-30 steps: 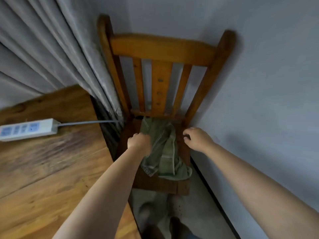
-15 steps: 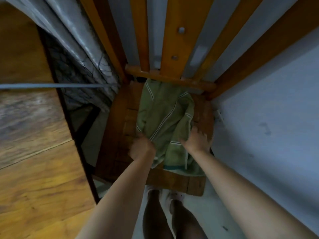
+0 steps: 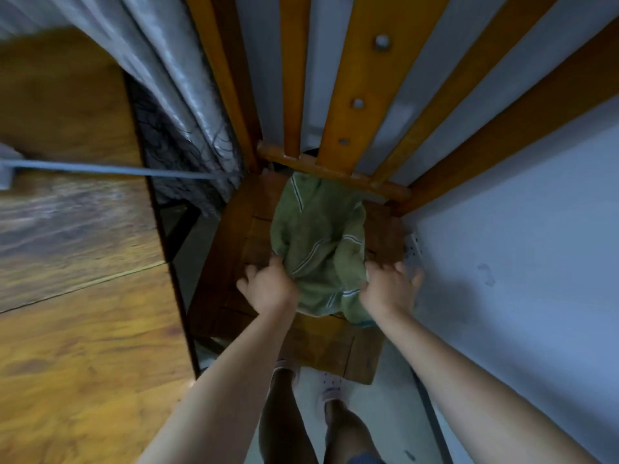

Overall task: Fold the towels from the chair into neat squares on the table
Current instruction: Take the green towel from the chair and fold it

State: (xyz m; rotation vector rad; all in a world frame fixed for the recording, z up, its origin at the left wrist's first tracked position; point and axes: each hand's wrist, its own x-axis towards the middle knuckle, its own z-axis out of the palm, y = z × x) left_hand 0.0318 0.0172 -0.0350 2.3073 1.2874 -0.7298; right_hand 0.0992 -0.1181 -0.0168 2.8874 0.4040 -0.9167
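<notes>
Head view: the crumpled green towel with pale stripes (image 3: 318,249) lies on the dark wooden slatted seat of the chair (image 3: 321,346), against the orange backrest rails. My left hand (image 3: 268,289) pinches the towel's left edge, fingers closed on the cloth. My right hand (image 3: 388,289) clamps its right edge likewise. The brown wooden table (image 3: 77,329) stands to the left, a grey cable (image 3: 110,170) crossing it

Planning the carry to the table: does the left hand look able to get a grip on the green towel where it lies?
Probably yes. The left hand already meets the towel at its near-left edge on the chair seat, with nothing between them.
</notes>
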